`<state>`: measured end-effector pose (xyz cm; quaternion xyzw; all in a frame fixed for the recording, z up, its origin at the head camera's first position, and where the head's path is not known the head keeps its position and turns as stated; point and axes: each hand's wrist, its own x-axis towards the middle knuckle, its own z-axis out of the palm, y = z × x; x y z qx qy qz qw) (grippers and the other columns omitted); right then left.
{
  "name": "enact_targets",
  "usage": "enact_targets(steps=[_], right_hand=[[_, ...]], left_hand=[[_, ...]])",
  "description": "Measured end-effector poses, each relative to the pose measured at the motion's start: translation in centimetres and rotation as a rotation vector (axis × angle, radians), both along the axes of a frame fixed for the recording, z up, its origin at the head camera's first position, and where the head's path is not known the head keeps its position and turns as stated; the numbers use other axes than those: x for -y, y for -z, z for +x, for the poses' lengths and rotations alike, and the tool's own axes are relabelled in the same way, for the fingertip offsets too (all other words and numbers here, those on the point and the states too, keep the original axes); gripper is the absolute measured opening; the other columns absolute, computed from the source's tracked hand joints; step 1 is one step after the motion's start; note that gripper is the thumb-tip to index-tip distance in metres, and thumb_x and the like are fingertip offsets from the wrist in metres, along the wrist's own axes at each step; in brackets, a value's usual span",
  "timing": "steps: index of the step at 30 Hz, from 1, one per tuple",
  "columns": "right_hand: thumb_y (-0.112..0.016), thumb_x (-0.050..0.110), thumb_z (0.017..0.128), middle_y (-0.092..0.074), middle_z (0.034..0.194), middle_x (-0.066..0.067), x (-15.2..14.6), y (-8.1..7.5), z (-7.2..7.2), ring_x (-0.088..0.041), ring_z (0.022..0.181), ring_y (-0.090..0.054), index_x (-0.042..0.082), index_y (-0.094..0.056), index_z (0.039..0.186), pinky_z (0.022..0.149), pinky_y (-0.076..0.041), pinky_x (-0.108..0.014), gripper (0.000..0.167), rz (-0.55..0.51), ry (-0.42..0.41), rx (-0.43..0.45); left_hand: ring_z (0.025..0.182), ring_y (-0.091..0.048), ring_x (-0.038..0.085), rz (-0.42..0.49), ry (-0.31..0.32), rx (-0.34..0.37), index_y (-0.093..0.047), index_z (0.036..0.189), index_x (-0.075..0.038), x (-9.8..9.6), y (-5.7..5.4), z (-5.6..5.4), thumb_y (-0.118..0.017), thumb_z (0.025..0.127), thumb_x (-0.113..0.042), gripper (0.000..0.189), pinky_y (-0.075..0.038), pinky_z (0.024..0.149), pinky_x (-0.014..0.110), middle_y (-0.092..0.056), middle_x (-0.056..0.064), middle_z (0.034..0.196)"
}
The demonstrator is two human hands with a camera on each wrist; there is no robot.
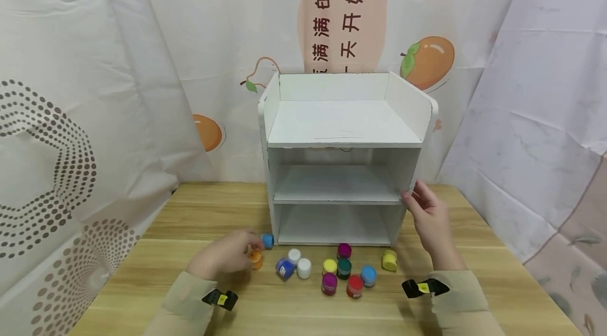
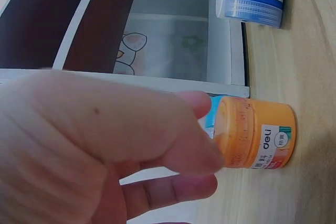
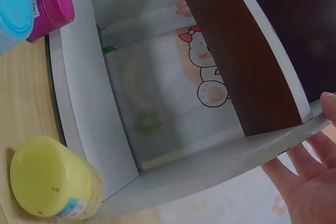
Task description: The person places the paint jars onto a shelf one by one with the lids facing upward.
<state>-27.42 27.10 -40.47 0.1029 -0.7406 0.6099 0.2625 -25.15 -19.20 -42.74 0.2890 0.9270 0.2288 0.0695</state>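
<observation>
A white shelf unit (image 1: 343, 121) with a top tray and lower compartments stands on the table. My right hand (image 1: 432, 225) grips its right side panel, with the thumb (image 3: 328, 106) at the front edge and the fingers along the outside. Near the unit's lower left corner, my left hand (image 1: 226, 254) is beside an orange paint jar (image 2: 257, 134). Its thumb tip is at the jar's lid; whether they touch I cannot tell. A light blue jar (image 1: 267, 241) lies just behind, mostly hidden by the orange jar in the left wrist view.
Several paint jars are before the unit: dark blue (image 1: 285, 268), white (image 1: 304, 268), purple (image 1: 329, 284), red (image 1: 354, 286), dark green (image 1: 343, 268) and light blue (image 1: 368, 276). A yellow jar (image 1: 389, 260) is nearest the right hand. Printed cloth (image 1: 227, 20) hangs behind.
</observation>
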Motion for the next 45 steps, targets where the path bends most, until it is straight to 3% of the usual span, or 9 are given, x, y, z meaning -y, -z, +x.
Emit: enact_targets(steps=[6, 18, 36, 45], right_hand=[[-0.063, 0.009, 0.102, -0.044, 0.150, -0.029, 0.02, 0.14, 0.03, -0.002, 0.118, -0.056, -0.001, -0.041, 0.153, 0.091, -0.047, -0.013, 0.056, 0.001, -0.007, 0.011], [-0.063, 0.012, 0.102, -0.047, 0.148, -0.026, 0.06, 0.06, 0.07, -0.004, 0.119, -0.055, 0.001, -0.044, 0.152, 0.091, -0.047, -0.013, 0.055, 0.010, 0.014, 0.027], [-0.063, 0.006, 0.101, -0.055, 0.143, -0.021, -0.06, 0.24, -0.21, -0.005, 0.116, -0.060, 0.005, -0.052, 0.148, 0.089, -0.050, -0.016, 0.049, -0.007, -0.016, -0.035], [-0.063, 0.006, 0.101, -0.055, 0.144, -0.020, -0.18, 0.42, -0.35, -0.005, 0.117, -0.060, 0.008, -0.053, 0.148, 0.090, -0.050, -0.017, 0.048, -0.001, -0.012, -0.043]], left_hand=[[0.083, -0.056, 0.015, 0.004, 0.008, -0.030, -0.076, 0.102, -0.012, 0.31, 0.35, -0.06, -0.078, 0.081, -0.001, 0.023, -0.049, 0.071, 0.031, -0.058, -0.007, 0.097], [0.068, -0.053, 0.010, -0.009, -0.037, 0.005, -0.067, 0.086, -0.020, 0.21, 0.53, -0.32, -0.083, 0.084, -0.017, 0.016, -0.046, 0.059, 0.029, -0.057, -0.008, 0.078], [0.063, -0.050, 0.010, -0.020, -0.084, 0.030, -0.060, 0.077, -0.022, 0.17, 0.50, -0.31, -0.086, 0.082, -0.034, 0.029, -0.043, 0.056, 0.031, -0.056, -0.009, 0.071], [0.063, -0.050, 0.010, -0.018, -0.079, 0.019, -0.060, 0.077, -0.023, 0.12, 0.33, -0.24, -0.085, 0.083, -0.031, 0.027, -0.043, 0.057, 0.030, -0.056, -0.009, 0.071]])
